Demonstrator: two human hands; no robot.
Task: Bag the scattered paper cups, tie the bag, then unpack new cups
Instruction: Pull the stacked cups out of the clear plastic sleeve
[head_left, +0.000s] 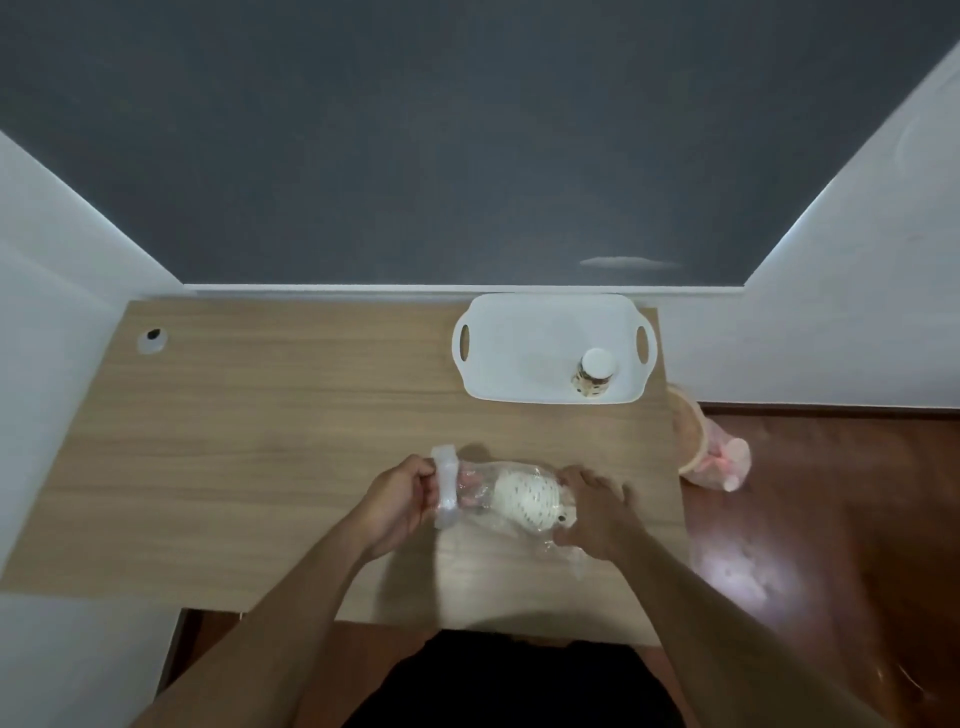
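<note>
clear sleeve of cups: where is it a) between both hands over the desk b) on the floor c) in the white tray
a: the left hand grips one end of the clear sleeve of cups and the right hand holds the other, over the desk.

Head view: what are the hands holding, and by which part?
A clear plastic sleeve of cups, lying on the table; the left hand grips its left end, the right hand its right end.
</note>
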